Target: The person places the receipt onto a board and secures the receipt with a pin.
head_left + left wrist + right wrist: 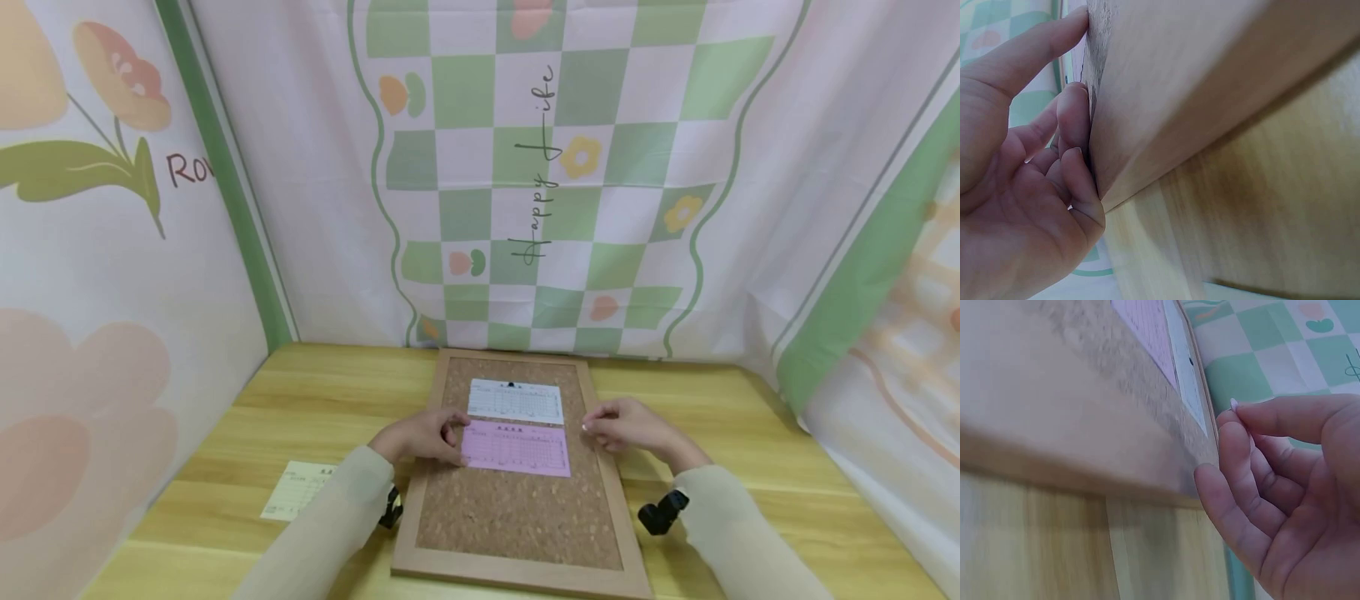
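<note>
A pink printed slip (516, 448) lies on the cork board (517, 517), just below a white printed slip (514, 402). A black pin (512, 384) sits at the white slip's top edge. My left hand (426, 436) rests on the board, its thumb and a finger touching the pink slip's left edge; in the left wrist view its other fingers (1074, 119) are bent against the board. Over the board's right side, my right hand (626, 425) pinches a small whitish push pin (1234, 405) between thumb and forefinger, apart from the slips.
A pale yellow printed slip (288, 490) lies left of the board, partly covered by the left sleeve (330, 517). The board's wooden frame (510, 567) lies on a wooden table (217, 467). Patterned curtains (540, 167) hang behind and at both sides.
</note>
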Action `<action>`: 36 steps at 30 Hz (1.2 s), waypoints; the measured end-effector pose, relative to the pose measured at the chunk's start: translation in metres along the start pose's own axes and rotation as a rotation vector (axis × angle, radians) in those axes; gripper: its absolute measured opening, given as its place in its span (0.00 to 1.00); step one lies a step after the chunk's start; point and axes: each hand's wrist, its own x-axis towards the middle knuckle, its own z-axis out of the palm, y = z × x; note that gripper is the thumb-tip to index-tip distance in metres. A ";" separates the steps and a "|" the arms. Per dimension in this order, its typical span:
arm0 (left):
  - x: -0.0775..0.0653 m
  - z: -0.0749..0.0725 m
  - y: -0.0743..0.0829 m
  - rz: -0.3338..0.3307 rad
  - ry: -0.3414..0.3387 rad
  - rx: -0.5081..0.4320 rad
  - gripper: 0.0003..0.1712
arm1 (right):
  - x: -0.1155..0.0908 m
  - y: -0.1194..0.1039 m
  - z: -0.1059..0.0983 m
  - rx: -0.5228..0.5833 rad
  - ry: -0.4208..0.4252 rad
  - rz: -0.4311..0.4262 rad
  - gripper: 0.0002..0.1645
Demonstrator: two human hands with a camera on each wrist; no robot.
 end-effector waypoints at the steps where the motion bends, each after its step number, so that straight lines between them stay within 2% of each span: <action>1: 0.000 0.000 0.000 0.000 0.001 0.003 0.36 | 0.001 -0.001 0.001 0.013 -0.009 0.002 0.17; 7: 0.000 0.000 0.001 -0.004 0.004 0.021 0.36 | 0.008 -0.007 0.007 0.050 -0.036 0.016 0.19; 15: -0.003 -0.001 0.002 -0.001 0.006 0.014 0.35 | 0.021 -0.015 0.017 0.099 -0.076 -0.009 0.20; 27: -0.004 -0.001 0.004 -0.001 0.007 0.010 0.35 | 0.043 -0.022 0.035 0.100 -0.090 0.029 0.19; 36: -0.004 -0.001 0.005 0.004 0.006 0.013 0.36 | 0.053 -0.030 0.047 0.118 -0.114 0.013 0.18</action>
